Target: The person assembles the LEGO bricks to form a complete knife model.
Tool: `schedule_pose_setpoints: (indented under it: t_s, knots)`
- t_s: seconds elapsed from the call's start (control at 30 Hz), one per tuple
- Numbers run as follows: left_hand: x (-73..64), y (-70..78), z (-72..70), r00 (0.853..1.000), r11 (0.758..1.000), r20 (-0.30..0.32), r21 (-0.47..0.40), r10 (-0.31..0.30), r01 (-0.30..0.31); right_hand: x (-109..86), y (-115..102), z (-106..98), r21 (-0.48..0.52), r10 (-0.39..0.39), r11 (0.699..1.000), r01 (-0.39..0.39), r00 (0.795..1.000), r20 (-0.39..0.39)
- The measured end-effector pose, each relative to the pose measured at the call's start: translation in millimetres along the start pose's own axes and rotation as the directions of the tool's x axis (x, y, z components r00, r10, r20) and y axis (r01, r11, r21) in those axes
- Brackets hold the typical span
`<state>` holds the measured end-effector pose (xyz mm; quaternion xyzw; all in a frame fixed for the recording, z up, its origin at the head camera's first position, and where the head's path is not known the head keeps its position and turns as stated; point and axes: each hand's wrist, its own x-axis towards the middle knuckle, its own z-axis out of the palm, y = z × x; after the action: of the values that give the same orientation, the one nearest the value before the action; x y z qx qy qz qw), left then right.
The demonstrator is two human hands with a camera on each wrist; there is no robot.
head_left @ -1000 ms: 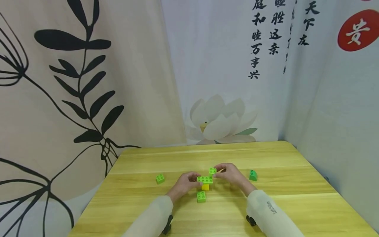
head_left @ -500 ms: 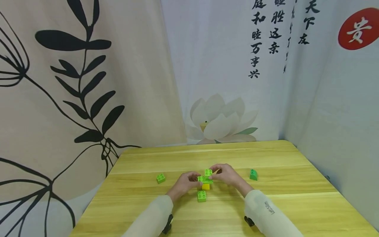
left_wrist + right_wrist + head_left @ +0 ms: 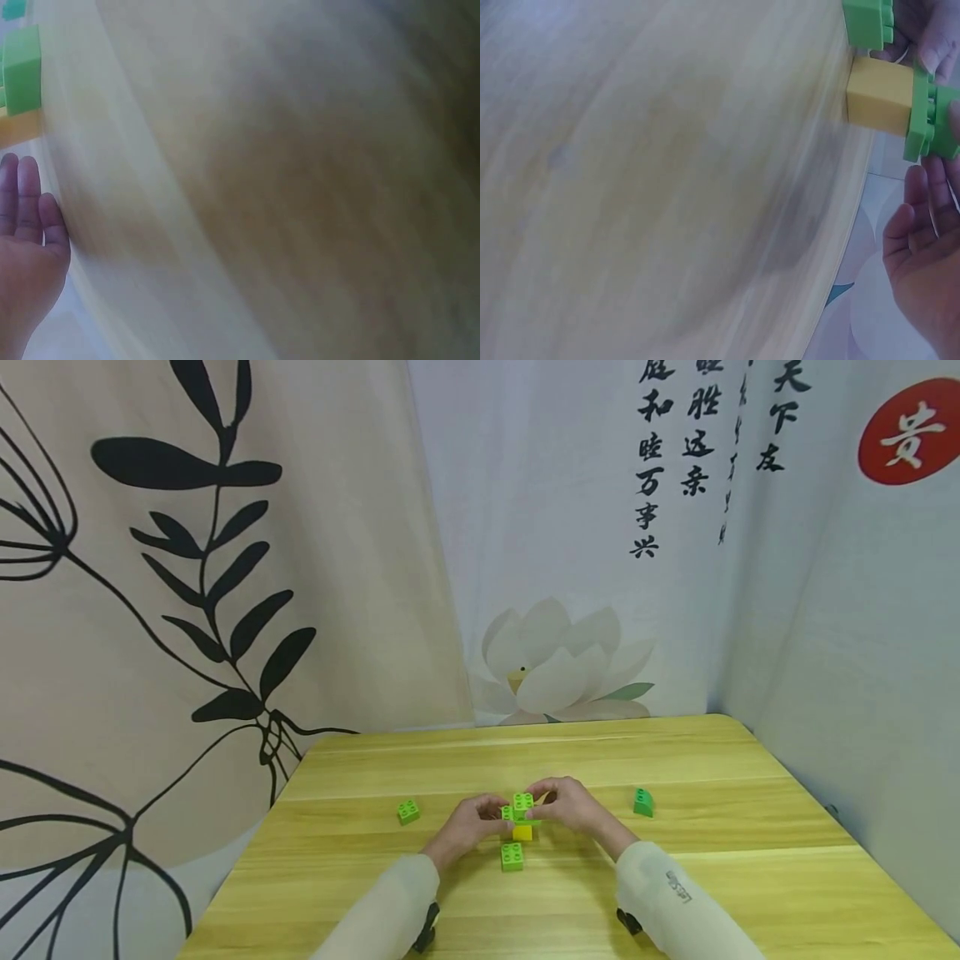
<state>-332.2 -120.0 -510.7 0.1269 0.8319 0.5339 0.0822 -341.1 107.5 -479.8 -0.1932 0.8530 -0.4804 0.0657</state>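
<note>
The right hand pinches a lime-green studded block over a partly hidden green plate brick atop a yellow block, seating unclear; the left hand pinches the plate brick, thumb outside left wrist view

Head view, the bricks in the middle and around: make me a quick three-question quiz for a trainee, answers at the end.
1. True or false: the yellow brick sits on top of the plate.
2. What does the right hand hold? A, the yellow brick; B, the top brick; C, the plate.
3. How many green bricks lie on the table with no hand on them?

Key:
1. False: it is under the plate.
2. B.
3. Three: the left brick, the near brick and the right brick.
</note>
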Motion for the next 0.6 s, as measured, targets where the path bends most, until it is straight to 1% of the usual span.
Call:
schedule_pose_setpoints:
  t_s: [0.23, 0.43, 0.6]
  knots:
    - [-3.7, 2.5, 0.5, 1.0, 0.999, 0.003, -0.026, 0.018, -0.018, 0.2, 0.8, 1.7, -0.026, -0.031, 0.999, 0.032, 0.999, 0.028]
    - [-3.8, 2.3, 0.2, 1.0, 0.999, 0.014, -0.032, 0.019, -0.018, 1.0, -0.2, 2.0, -0.054, -0.025, 0.998, 0.027, 0.999, 0.039]
    - [-3.7, 2.3, 0.1, 1.0, 1.0, 0.006, -0.015, 0.012, -0.012, 2.1, -2.7, 1.6, -0.143, -0.05, 0.988, 0.056, 0.998, 0.045]
